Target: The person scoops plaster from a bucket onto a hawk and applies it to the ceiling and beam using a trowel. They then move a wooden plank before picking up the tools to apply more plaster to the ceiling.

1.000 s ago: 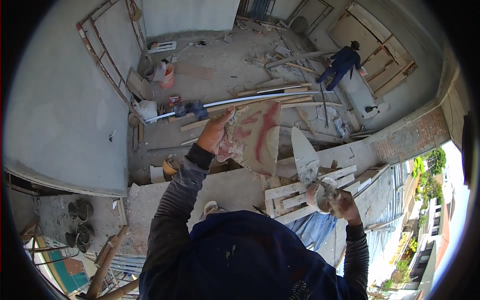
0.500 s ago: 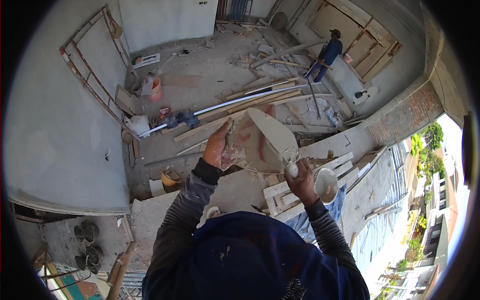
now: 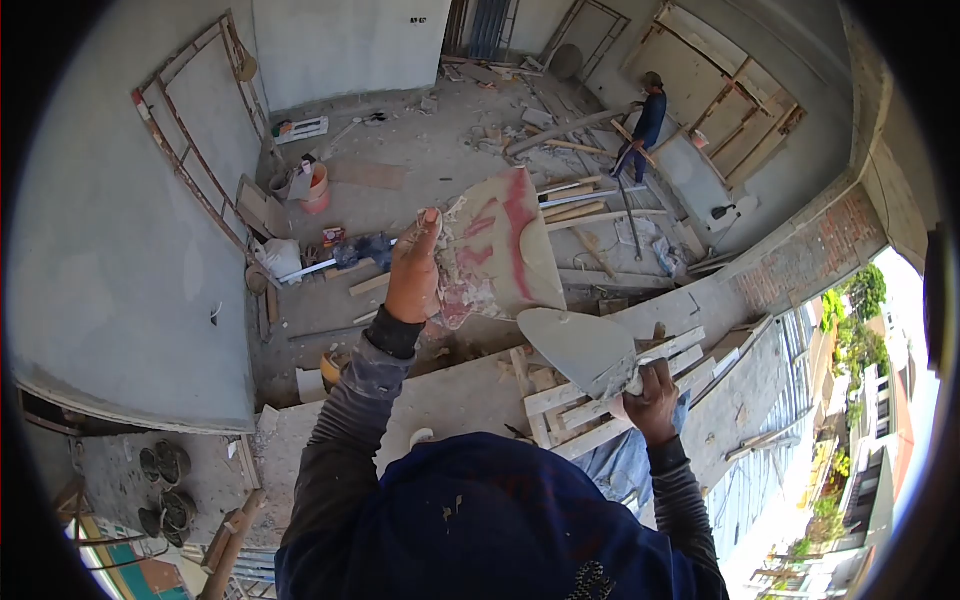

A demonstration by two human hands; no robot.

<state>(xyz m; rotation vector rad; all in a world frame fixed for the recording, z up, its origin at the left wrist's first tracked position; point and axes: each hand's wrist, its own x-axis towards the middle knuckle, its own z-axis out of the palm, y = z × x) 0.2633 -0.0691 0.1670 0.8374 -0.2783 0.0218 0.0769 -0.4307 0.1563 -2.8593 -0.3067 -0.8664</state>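
My left hand [image 3: 414, 272] is closed on the left edge of a thin, pale board [image 3: 538, 262] smeared with plaster and marked in red. Crumbly plaster clings along the board's near-left side, beside my fingers. In my right hand [image 3: 652, 402] is a trowel [image 3: 572, 345], gripped by its plaster-covered handle. The trowel's broad blade points up and left, just below the board's lower right corner. Its face is mostly bare and grey, with some residue near the handle.
Below the trowel are wooden planks [image 3: 555, 402] and a blue tarp [image 3: 610, 460]. Timber [image 3: 575, 212] and rubble cover the floor beyond. A co-worker [image 3: 650, 130] stands at the far right. An orange bucket [image 3: 315, 190] is at left; several dark pots [image 3: 172, 462] stand lower left.
The trowel has come off the board and moved down and right with my right hand. My left hand has shifted slightly left and up, tilting the board. The co-worker has changed posture.
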